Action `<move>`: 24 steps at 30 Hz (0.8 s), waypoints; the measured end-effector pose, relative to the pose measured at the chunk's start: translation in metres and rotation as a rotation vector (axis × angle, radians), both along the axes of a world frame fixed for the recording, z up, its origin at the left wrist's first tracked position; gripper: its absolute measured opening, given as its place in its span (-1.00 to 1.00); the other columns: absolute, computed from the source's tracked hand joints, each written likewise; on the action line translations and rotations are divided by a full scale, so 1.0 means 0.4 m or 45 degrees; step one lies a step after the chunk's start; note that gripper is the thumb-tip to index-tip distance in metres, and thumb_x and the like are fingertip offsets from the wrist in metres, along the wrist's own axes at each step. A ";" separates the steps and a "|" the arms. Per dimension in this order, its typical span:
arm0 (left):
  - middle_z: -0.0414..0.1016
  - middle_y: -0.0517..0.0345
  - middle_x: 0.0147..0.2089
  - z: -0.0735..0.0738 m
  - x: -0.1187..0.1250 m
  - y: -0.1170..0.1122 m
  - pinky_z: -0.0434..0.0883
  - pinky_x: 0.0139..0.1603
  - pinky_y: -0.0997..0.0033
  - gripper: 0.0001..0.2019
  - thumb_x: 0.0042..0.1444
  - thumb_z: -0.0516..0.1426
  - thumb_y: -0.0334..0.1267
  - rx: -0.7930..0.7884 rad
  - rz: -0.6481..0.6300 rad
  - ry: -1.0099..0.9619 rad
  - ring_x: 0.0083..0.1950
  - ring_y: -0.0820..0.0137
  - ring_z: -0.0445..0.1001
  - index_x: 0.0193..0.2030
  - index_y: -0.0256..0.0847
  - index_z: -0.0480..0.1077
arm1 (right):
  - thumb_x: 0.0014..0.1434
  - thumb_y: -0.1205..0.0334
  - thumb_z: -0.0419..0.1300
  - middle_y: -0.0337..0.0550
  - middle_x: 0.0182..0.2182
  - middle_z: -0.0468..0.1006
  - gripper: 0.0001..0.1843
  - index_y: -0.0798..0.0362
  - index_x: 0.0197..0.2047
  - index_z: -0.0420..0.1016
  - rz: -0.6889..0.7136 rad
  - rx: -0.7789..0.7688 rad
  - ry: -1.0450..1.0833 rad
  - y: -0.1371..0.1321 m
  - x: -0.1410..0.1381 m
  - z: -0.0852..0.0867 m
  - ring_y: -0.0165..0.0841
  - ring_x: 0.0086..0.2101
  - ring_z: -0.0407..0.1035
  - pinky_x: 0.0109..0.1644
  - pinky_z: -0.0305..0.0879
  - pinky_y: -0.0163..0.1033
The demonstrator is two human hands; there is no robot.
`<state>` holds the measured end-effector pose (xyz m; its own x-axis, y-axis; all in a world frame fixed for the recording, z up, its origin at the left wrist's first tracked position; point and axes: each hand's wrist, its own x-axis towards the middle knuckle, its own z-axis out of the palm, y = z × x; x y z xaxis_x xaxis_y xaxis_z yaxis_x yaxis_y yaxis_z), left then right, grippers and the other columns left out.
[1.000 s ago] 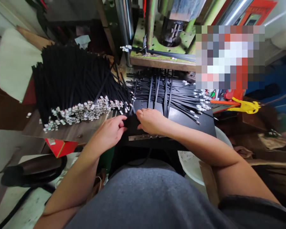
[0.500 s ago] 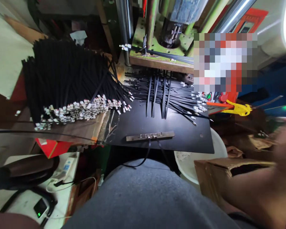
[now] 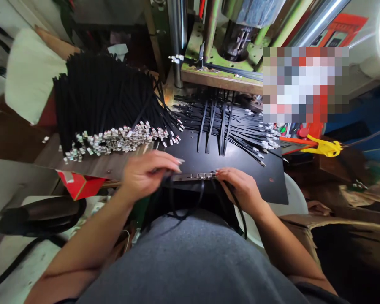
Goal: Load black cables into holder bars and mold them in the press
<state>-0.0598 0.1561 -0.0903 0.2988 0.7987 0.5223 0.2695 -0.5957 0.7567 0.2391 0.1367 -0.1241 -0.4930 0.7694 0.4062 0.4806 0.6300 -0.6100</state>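
Observation:
My left hand (image 3: 148, 173) is at the left end of a metal slotted bar (image 3: 193, 177) on the near edge of a black board (image 3: 256, 181). Its fingers pinch a black strap, slightly blurred. My right hand (image 3: 240, 188) sits at the bar's right end, fingertips on the metal, with black straps (image 3: 237, 209) running beneath it and hanging over my lap. A large pile of black straps with metal ends (image 3: 104, 109) lies to the left. A fan of similar straps (image 3: 224, 122) covers the board's far side.
A green-plated press (image 3: 228, 42) stands beyond the board, with steel columns and a strap bundle across its plate. A yellow handle (image 3: 323, 146) lies to the right. A red box (image 3: 80, 185) sits below the wooden shelf (image 3: 91, 165). A cardboard box (image 3: 345, 249) stands at lower right.
Both hands have returned to the metal bar after leaving it half a second ago, when the right hand was blurred at the frame's edge. More black straps now hang from the bar.

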 end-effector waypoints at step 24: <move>0.58 0.05 -0.14 -0.071 0.112 -0.046 0.54 -0.09 0.44 -0.84 0.24 0.18 -0.43 0.000 -0.084 0.119 -0.12 0.41 0.57 -0.06 -0.20 0.48 | 0.21 0.34 0.13 -0.07 -0.26 0.59 -0.80 0.35 -0.28 0.47 -0.107 -0.248 -0.675 0.490 -0.378 0.149 -0.42 -0.16 0.51 -0.05 0.33 -0.34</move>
